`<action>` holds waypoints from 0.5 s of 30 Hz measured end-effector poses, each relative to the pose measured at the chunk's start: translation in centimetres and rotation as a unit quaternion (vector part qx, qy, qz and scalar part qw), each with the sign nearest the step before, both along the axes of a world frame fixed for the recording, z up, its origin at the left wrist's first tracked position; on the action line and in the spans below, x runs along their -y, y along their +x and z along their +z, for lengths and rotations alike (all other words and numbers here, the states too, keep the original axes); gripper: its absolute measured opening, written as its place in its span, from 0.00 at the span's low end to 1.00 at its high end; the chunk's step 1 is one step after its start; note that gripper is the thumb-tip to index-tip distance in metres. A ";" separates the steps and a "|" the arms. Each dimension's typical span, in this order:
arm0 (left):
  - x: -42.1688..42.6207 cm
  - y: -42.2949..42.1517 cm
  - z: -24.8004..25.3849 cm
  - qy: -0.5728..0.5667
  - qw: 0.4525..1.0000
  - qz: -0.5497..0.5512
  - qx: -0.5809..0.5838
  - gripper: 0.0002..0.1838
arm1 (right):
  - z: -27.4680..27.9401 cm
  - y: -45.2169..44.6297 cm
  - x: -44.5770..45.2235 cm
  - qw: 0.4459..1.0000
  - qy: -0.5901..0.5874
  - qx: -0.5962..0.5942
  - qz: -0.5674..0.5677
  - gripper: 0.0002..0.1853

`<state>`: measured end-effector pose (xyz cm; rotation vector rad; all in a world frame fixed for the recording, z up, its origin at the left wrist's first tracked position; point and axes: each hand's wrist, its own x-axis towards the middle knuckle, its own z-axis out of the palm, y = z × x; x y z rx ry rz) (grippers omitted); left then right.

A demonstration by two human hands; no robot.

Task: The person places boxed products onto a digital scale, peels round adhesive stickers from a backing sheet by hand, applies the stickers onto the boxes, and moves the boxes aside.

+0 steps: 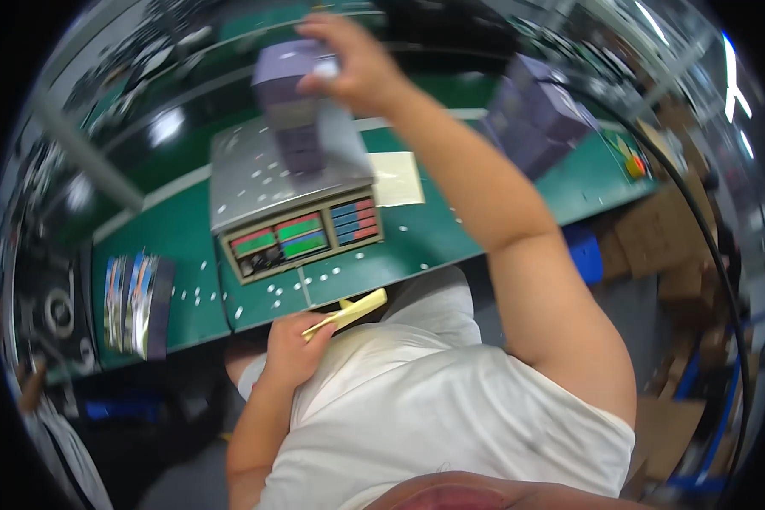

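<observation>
Holding a pale-purple rectangular box (287,64) over a metal-topped electronic scale (348,144)

Right hand (357,72): fingers at the box's upper end, apparently gripping it; blur hides how firmly. Whether the box touches the plate, cannot tell. Left hand (293,348): fingers closed on a flat pale-yellow strip (361,308) near the edge of the green desk (450,242). Handling, as judged: the person would do well to move slowly, keep the box level, and avoid sweeping the small white pieces (359,255).
</observation>
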<state>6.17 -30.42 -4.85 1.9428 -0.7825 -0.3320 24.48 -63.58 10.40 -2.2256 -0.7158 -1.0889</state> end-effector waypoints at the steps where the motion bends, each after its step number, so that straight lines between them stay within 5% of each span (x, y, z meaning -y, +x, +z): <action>1: 0.3 0.1 -0.1 0.003 1.000 0.010 0.011 0.07 | -2.5 0.1 -0.6 0.994 0.096 -0.039 0.036 0.52; 3: 1.1 -0.3 -0.1 0.004 1.000 -0.014 0.006 0.07 | -6.5 0.9 -2.1 0.973 0.160 -0.120 0.115 0.68; 4: 1.2 -0.4 -0.1 0.002 1.000 -0.005 -0.007 0.07 | -6.8 0.1 -2.5 0.974 0.167 -0.114 0.102 0.68; 7: 1.7 -0.6 0.3 0.011 1.000 -0.001 -0.020 0.07 | -6.3 -2.4 -3.4 0.960 0.197 -0.199 0.028 0.66; 10: 1.8 -0.8 0.6 0.014 1.000 -0.011 -0.023 0.07 | -4.5 -6.8 -1.4 0.980 0.059 -0.161 -0.097 0.64; 14: 1.5 -0.7 0.3 -0.005 1.000 -0.021 -0.003 0.07 | 1.9 -13.1 5.5 0.933 -0.103 -0.198 -0.282 0.61; 15: 1.5 -0.7 0.2 -0.007 1.000 -0.022 -0.011 0.07 | 5.3 -15.1 6.4 0.922 -0.093 -0.197 -0.321 0.43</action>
